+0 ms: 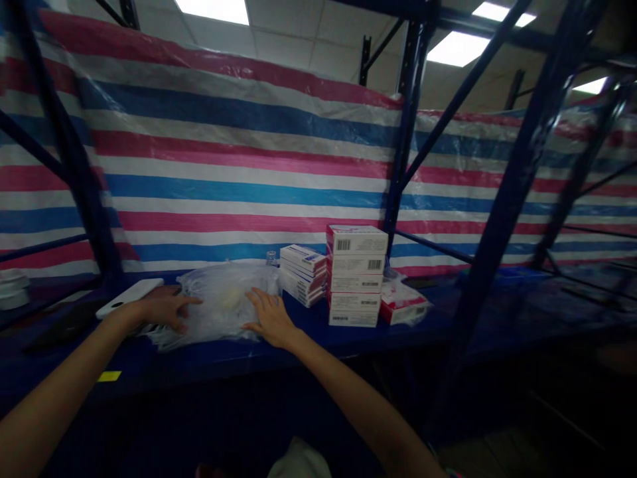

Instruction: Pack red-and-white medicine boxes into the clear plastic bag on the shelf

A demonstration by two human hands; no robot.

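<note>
both hands lie on a clear plastic bag [219, 302] that sits on the dark blue shelf [308, 332], a little left of the middle of the scene. the left hand [162, 307] rests palm down on the bag's left end, fingers curled over its edge; the right hand [270, 317] lies flat and spread on its right end. neither is clenched: the fingers are loose and open, pressing on the plastic rather than pinching it, and the hands stand well apart with the bag's bulk between them (what is inside is too pale and blurred to name). held at both ends like that, a limp bag would probably be kept from sliding or sagging.

the bag's long axis runs left to right, along the shelf's near edge, and it lies flat rather than standing; i cannot tell which end is its mouth.

just beyond the left hand a white flat device [128, 298] lies on the shelf, touching or nearly touching the bag. to the right of the bag stands a low pile of white and blue cartons [302, 273], then a taller stack of white boxes [355, 275] with barcodes facing near, squared up one on another. further right a wrapped red and white pack [404, 302] leans at the stack's foot. behind it all hangs a striped tarpaulin [239, 166] between blue rack posts [408, 119].
</note>
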